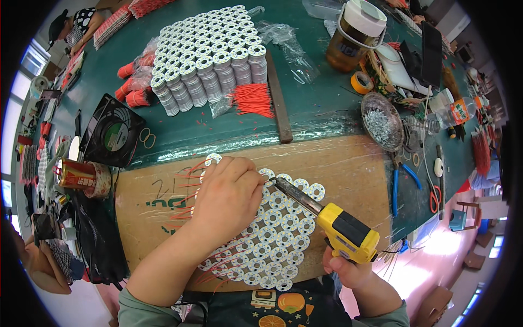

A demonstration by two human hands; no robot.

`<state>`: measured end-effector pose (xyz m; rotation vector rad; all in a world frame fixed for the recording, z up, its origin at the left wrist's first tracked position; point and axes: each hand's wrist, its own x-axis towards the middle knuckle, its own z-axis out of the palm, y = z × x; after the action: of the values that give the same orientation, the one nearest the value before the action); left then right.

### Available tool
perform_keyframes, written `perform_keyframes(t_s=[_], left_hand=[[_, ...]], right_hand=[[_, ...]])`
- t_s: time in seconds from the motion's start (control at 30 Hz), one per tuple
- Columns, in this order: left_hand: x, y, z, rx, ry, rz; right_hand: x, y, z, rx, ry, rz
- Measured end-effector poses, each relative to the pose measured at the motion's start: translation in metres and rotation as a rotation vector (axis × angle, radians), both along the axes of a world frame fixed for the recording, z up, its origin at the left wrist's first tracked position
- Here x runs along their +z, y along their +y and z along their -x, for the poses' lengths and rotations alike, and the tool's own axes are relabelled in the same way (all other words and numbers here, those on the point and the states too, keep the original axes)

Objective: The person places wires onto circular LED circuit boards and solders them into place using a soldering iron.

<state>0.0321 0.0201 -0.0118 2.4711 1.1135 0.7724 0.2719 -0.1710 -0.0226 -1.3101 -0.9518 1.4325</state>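
In my right hand (pixel 348 267) is a yellow and black soldering gun (pixel 347 231), its metal barrel pointing up and left. The tip meets a white ring-shaped circuit board (pixel 267 174) near the top of a batch lying on brown cardboard (pixel 357 174). My left hand (pixel 231 191) rests over the batch, fingers pinched together beside the tip; what they hold is hidden. Thin red wires (pixel 220 253) run leftward from several boards. Farther boards (pixel 289 220) to the right show no wires on them.
Beyond the cardboard stand tall stacks of ring boards (pixel 204 62) and a pile of red wires (pixel 253 100), beside a dark metal bar (pixel 279 103). A black fan (pixel 111 131) and a can (pixel 76 173) stand left; a metal bowl (pixel 383 121), blue-handled pliers (pixel 396 188) and a jug (pixel 354 35) right.
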Motion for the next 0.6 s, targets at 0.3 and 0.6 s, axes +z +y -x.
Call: perform_keyframes(t_s=[0.3, 0.6], left_hand=[[0.001, -0.001, 0.0, 0.005, 0.015, 0.011], [0.0008, 0.0012, -0.0012, 0.001, 0.012, 0.0]], right_hand=[[-0.0003, -0.0005, 0.0001, 0.001, -0.012, -0.036], [0.0036, 0.0024, 0.0002, -0.034, -0.024, -0.025]])
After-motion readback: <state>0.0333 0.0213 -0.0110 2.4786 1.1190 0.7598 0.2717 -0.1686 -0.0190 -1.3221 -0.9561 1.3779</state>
